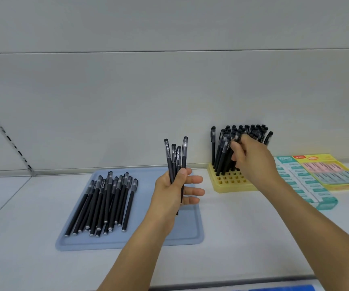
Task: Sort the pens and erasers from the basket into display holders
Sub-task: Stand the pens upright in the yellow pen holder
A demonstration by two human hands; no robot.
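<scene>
Far left of both hands, a loose pile of black capped gel pens (pixel 106 203) lay on a flat pale-blue plastic tray (pixel 190 232), caps pointing away from the person, barrels overlapping. The tray sat on a white shelf surface (pixel 243 238).

The left hand (pixel 174 191) was over the tray's right part, clenched around a small bunch of black pens (pixel 176 158) held upright, caps up, thumb pressed on the front of the barrels, the other fingers partly spread to the right. White lettering showed on the caps; it was too small to read with certainty.

Right of the left hand, the right hand (pixel 251 157) reached forward, fingers pinched on a single black pen (pixel 237 138) among the standing ones. Could not tell whether that pen was already seated in a hole. Under and behind the right hand stood a yellow plastic pen holder with a grid of holes (pixel 230 182), its back rows filled with upright black pens (pixel 222 152), its front rows open.

Right of the right hand, touching the holder's side as far as could be seen, lay a teal-and-white display box of wrapped erasers (pixel 308 185), and beyond it a yellow display box of pink and grey erasers (pixel 333 171).
</scene>
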